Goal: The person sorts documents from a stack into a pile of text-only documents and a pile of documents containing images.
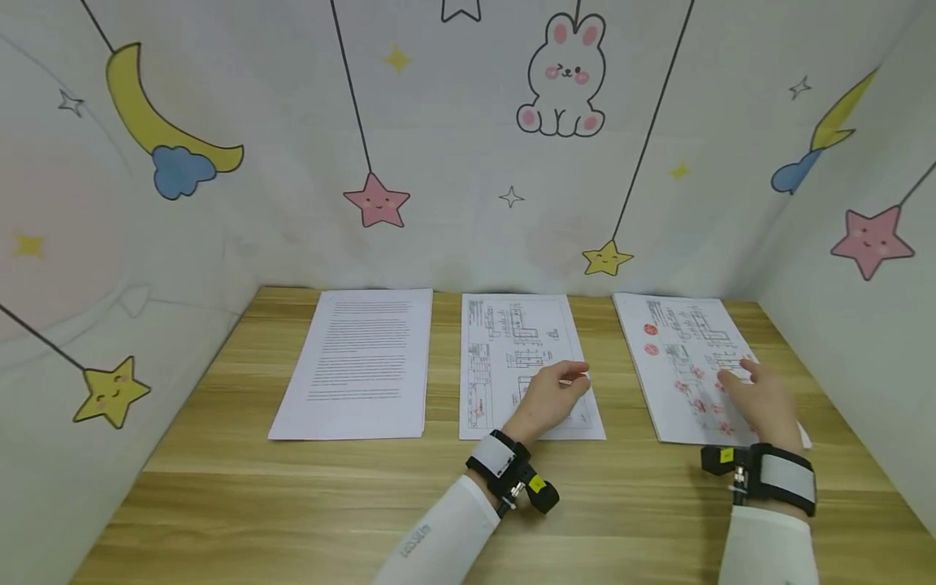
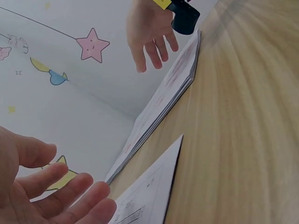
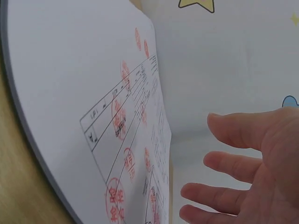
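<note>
My left hand (image 1: 553, 398) hovers over the middle stack of printed drawings (image 1: 483, 341), its fingers loosely bent with nothing between them. In the left wrist view the fingers (image 2: 74, 196) are spread apart beside that paper's corner. On the right, my right hand (image 1: 764, 402) is above a thicker stack of drawings (image 1: 643, 382) marked with red round stamps. The right wrist view shows the right thumb and fingers (image 3: 219, 196) spread, holding nothing, beside the stamped top sheet (image 3: 56, 70). Whether either hand touches paper is hard to tell.
A stack of text pages (image 1: 366, 366) lies at the left of the wooden table (image 1: 292, 504). White cloth walls (image 1: 468, 236) with cartoon stars, a moon and a rabbit enclose the table's back and sides. Each wrist wears a strapped camera (image 1: 541, 491).
</note>
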### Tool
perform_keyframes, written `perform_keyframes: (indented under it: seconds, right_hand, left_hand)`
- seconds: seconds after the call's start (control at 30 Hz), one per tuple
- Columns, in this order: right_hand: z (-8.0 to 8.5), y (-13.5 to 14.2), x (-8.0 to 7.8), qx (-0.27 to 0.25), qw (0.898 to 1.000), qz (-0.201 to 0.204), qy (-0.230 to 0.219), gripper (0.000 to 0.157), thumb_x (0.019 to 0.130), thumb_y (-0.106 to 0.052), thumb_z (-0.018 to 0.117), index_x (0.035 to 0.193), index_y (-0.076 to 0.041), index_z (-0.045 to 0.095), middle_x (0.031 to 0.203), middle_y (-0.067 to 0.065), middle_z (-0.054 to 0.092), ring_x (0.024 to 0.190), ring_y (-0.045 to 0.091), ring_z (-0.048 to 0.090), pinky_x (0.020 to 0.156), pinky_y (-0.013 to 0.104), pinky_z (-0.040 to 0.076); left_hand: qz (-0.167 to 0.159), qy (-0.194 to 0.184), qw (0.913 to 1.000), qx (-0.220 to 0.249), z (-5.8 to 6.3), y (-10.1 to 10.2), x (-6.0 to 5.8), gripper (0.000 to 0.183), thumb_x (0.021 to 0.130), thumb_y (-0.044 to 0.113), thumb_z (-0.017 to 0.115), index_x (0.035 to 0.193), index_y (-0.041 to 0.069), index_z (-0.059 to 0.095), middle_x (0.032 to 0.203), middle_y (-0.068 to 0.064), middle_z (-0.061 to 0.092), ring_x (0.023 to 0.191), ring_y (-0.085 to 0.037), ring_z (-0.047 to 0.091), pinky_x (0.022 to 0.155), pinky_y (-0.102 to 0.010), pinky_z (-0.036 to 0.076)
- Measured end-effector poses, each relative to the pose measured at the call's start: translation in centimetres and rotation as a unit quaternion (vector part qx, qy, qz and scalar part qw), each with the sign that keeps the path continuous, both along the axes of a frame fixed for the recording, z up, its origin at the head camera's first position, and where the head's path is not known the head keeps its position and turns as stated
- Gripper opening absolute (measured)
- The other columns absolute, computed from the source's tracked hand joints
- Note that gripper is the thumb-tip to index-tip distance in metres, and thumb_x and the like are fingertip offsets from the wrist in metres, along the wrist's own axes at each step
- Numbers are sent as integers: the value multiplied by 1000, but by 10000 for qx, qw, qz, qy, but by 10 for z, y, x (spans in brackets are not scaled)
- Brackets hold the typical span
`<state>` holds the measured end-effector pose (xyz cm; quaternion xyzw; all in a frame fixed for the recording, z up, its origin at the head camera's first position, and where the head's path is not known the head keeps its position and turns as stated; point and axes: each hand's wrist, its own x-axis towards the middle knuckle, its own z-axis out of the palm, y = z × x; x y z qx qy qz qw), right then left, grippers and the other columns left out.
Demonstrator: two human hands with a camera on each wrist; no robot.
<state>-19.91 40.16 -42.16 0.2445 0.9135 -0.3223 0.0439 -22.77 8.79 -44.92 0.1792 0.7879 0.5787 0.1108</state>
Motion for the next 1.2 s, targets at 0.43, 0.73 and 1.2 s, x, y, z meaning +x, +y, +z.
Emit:
perform_keyframes:
  seconds: [0.43,0.73,1.2]
  right_hand:
    - [-17,8,-1,14,9992,-153,-363,75,102,-44,37,154,7,17,155,41,14,142,62,16,112,71,23]
    - [-22,12,2,307,9970,-552,-454,75,100,-44,40,153,5,22,155,39,21,139,61,22,107,73,23]
    - [-23,8,3,385,9968,-562,-419,71,100,-39,42,152,7,25,153,39,24,139,59,25,110,69,28]
  left_hand:
    - [-504,-737,9960,43,-10,29,15,42,100,27,54,138,9,57,130,-9,64,103,-17,66,78,-19,51]
    - [-488,-2124,9699,1089,-10,43,27,46,95,20,61,139,9,55,124,-4,63,107,-19,64,92,-34,57]
    - [-626,-2314,9615,1347,-15,52,31,46,97,18,60,141,8,52,124,-8,65,108,-19,65,95,-35,56]
